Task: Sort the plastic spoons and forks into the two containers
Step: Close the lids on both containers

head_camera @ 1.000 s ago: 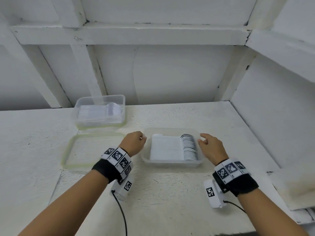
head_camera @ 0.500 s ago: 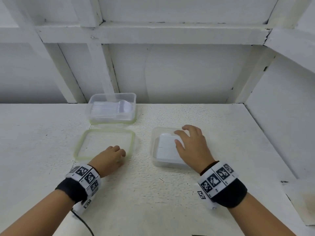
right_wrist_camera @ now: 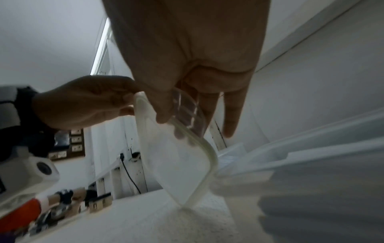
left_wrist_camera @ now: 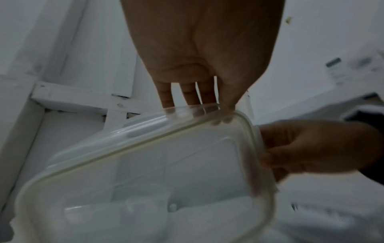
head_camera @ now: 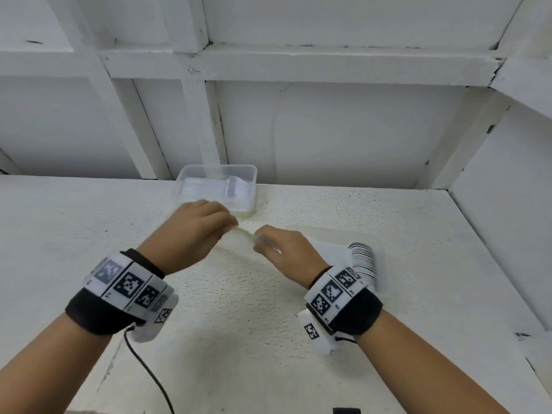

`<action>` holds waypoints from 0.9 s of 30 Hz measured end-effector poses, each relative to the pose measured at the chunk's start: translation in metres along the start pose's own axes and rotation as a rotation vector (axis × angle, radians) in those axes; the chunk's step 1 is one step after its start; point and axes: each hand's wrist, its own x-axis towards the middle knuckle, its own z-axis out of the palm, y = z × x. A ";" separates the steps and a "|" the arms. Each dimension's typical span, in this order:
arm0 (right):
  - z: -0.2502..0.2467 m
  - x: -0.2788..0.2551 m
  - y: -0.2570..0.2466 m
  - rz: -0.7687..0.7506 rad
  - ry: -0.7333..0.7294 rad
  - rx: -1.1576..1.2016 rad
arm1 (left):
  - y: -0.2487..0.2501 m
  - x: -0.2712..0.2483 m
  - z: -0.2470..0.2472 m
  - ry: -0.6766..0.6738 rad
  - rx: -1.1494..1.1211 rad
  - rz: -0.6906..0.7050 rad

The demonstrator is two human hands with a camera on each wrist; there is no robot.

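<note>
A clear plastic lid [left_wrist_camera: 145, 180] with a pale green seal hangs tilted above the table, blurred in the head view. My left hand [head_camera: 230, 222] pinches its far edge and my right hand [head_camera: 260, 240] grips its right edge; both grips show in the wrist views, lid [right_wrist_camera: 178, 164]. The far clear container [head_camera: 218, 186] holds a row of clear cutlery. The near container [head_camera: 385, 264], partly hidden behind my right wrist, holds a stack of white cutlery [head_camera: 363, 261] packed side by side. I cannot tell spoons from forks here.
The white textured table [head_camera: 239, 324] has a white framed wall at the back and a white side panel [head_camera: 507, 204] at the right. A black cable [head_camera: 149, 375] runs from my left wrist camera toward the table's front edge.
My left hand took the lid off the table and raised it. My right hand left the near container and came across to grip the lid's right edge. The view tilted closer.
</note>
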 end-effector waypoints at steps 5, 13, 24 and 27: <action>-0.030 -0.019 0.001 0.077 0.203 0.385 | -0.002 0.015 0.012 0.362 -0.227 -0.444; -0.082 -0.075 0.057 0.473 0.521 0.684 | 0.018 0.041 0.062 0.054 -0.761 -0.906; -0.071 -0.089 0.118 0.853 0.572 0.302 | 0.032 0.079 0.108 -0.206 -0.650 -0.913; -0.070 -0.088 0.116 0.840 0.578 0.355 | 0.030 0.078 0.111 -0.212 -0.663 -0.919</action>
